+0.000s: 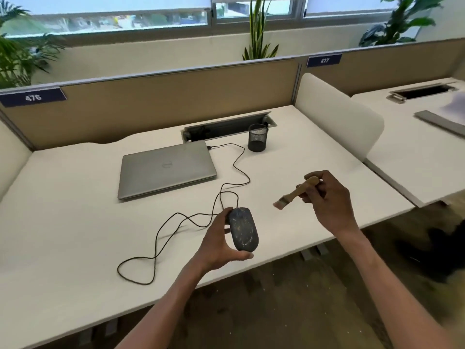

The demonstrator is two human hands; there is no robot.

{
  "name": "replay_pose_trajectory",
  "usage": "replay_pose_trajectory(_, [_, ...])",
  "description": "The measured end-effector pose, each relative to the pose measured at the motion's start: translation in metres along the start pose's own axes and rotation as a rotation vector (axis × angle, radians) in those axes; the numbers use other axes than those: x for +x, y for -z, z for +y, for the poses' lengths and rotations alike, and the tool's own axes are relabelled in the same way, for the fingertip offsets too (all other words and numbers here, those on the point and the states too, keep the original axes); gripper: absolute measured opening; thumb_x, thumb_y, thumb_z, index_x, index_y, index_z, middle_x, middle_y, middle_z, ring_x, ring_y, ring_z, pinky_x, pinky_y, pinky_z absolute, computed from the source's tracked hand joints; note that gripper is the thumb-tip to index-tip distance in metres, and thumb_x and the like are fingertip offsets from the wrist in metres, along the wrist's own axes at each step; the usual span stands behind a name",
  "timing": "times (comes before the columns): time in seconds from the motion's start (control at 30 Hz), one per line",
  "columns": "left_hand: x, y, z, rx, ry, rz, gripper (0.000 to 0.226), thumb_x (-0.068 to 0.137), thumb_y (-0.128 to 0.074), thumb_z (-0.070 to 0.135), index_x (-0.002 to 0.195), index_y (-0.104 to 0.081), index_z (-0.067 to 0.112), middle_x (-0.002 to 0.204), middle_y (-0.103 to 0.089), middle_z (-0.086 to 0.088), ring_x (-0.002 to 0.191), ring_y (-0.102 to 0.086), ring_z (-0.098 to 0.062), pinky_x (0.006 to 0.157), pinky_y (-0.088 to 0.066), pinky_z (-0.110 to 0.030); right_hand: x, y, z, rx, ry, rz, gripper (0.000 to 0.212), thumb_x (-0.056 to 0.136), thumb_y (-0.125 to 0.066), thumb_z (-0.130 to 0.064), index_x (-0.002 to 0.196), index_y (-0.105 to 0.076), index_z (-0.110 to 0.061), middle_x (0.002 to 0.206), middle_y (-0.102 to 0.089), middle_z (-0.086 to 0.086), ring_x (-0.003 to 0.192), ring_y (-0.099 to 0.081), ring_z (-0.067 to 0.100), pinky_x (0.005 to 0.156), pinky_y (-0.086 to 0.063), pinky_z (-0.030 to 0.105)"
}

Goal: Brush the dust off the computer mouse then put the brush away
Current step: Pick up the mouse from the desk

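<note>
A dark computer mouse (243, 229) speckled with pale dust is lifted off the white desk (75, 222). My left hand (219, 243) grips it from the left side and underneath, thumb at its near end. Its black cable (176, 220) loops across the desk to the closed grey laptop (166, 168). My right hand (327, 200) holds a small wooden-handled brush (295, 193) by the handle, bristles pointing left and down. The bristles hang a short way to the right of the mouse, apart from it.
A black mesh pen cup (258, 137) stands behind the laptop's right corner, beside an open cable tray (226, 127). A white divider panel (339, 117) bounds the desk on the right. The desk's front edge runs just under my hands.
</note>
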State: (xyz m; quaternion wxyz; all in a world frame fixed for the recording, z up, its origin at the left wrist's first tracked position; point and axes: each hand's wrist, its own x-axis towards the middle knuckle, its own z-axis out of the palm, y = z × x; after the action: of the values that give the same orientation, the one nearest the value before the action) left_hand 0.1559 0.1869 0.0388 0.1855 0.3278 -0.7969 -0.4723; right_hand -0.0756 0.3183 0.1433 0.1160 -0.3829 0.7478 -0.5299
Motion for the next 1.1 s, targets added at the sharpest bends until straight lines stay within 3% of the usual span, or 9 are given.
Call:
replay_pose_trajectory(0.1, [-0.012, 0.014, -0.006, -0.025, -0.024, -0.091, 0.12, 0.047, -0.098, 0.037, 0.145, -0.03, 0.03, 0.13, -0.047, 0.02, 0.118, -0.05, 0.006, 0.087, -0.045, -0.003, -0.026, -0.012, -0.013, 0.009, -0.054, 0.08, 0.016, 0.098, -0.057, -0.006, 0.106, -0.059, -0.019, 0.091, -0.076, -0.004, 0.076, -0.074, 0.013, 0.08, -0.062, 0.041])
replay_pose_trajectory(0.23, [-0.043, 0.033, -0.022, -0.046, -0.028, -0.222, 0.122, 0.046, -0.098, 0.036, 0.146, -0.029, 0.032, 0.131, -0.05, 0.018, 0.111, -0.054, 0.01, 0.083, -0.046, -0.004, -0.065, -0.032, -0.03, -0.039, -0.082, 0.157, 0.017, 0.099, -0.056, -0.006, 0.109, -0.057, -0.02, 0.092, -0.074, -0.008, 0.074, -0.075, 0.011, 0.081, -0.061, 0.04])
replay_pose_trajectory(0.4, [-0.084, 0.042, -0.035, -0.01, -0.001, -0.295, 0.123, 0.048, -0.098, 0.038, 0.147, -0.024, 0.033, 0.133, -0.049, 0.013, 0.109, -0.056, 0.002, 0.08, -0.046, -0.001, -0.092, -0.05, -0.047, -0.046, -0.084, 0.151, 0.017, 0.099, -0.055, -0.006, 0.11, -0.056, -0.02, 0.092, -0.075, -0.007, 0.072, -0.075, 0.012, 0.077, -0.061, 0.032])
replay_pose_trajectory(0.5, [-0.113, 0.033, -0.033, 0.015, 0.022, -0.291, 0.124, 0.051, -0.097, 0.039, 0.148, -0.022, 0.032, 0.137, -0.046, 0.012, 0.118, -0.053, -0.004, 0.089, -0.041, -0.001, -0.103, -0.052, -0.05, -0.047, -0.08, 0.092, 0.022, 0.097, -0.058, -0.002, 0.113, -0.057, -0.018, 0.094, -0.075, -0.006, 0.075, -0.074, 0.008, 0.077, -0.059, 0.02])
replay_pose_trajectory(0.57, [-0.135, 0.019, -0.027, 0.021, 0.038, -0.254, 0.122, 0.053, -0.096, 0.039, 0.149, -0.021, 0.03, 0.139, -0.044, 0.011, 0.127, -0.047, -0.006, 0.099, -0.037, -0.01, -0.111, -0.048, -0.048, -0.04, -0.056, 0.022, 0.024, 0.094, -0.06, 0.0, 0.113, -0.058, -0.014, 0.094, -0.075, -0.007, 0.076, -0.074, 0.005, 0.076, -0.057, 0.015])
replay_pose_trajectory(0.77, [-0.18, -0.012, -0.011, 0.018, 0.133, -0.154, 0.116, 0.058, -0.095, 0.031, 0.149, -0.024, 0.027, 0.148, -0.04, 0.006, 0.134, -0.039, -0.006, 0.106, -0.032, -0.016, -0.127, -0.034, -0.039, -0.13, 0.043, -0.098, 0.015, 0.091, -0.068, -0.005, 0.103, -0.065, -0.011, 0.089, -0.071, -0.015, 0.079, -0.072, 0.007, 0.08, -0.062, 0.035])
replay_pose_trajectory(0.83, [-0.195, -0.021, -0.008, 0.018, 0.175, -0.132, 0.117, 0.057, -0.096, 0.029, 0.15, -0.024, 0.025, 0.149, -0.042, 0.002, 0.135, -0.042, -0.01, 0.106, -0.032, -0.013, -0.136, -0.027, -0.034, -0.147, 0.071, -0.134, 0.014, 0.091, -0.069, -0.007, 0.102, -0.064, -0.013, 0.089, -0.07, -0.016, 0.081, -0.071, 0.004, 0.079, -0.062, 0.036])
replay_pose_trajectory(0.97, [-0.215, -0.027, -0.001, -0.011, 0.214, -0.087, 0.12, 0.056, -0.097, 0.027, 0.15, -0.024, 0.023, 0.147, -0.047, -0.001, 0.127, -0.046, -0.005, 0.091, -0.027, 0.009, -0.148, -0.016, -0.034, -0.136, 0.105, -0.188, 0.014, 0.093, -0.067, -0.009, 0.104, -0.061, -0.016, 0.091, -0.07, -0.01, 0.083, -0.072, 0.006, 0.081, -0.061, 0.033])
replay_pose_trajectory(1.1, [-0.229, -0.024, -0.001, -0.023, 0.229, -0.076, 0.124, 0.056, -0.097, 0.023, 0.153, -0.021, 0.021, 0.146, -0.05, -0.004, 0.124, -0.047, -0.004, 0.096, -0.032, 0.0, -0.157, -0.015, -0.042, -0.128, 0.1, -0.196, 0.014, 0.096, -0.062, -0.011, 0.108, -0.056, -0.017, 0.088, -0.068, -0.012, 0.08, -0.072, 0.003, 0.076, -0.061, 0.023])
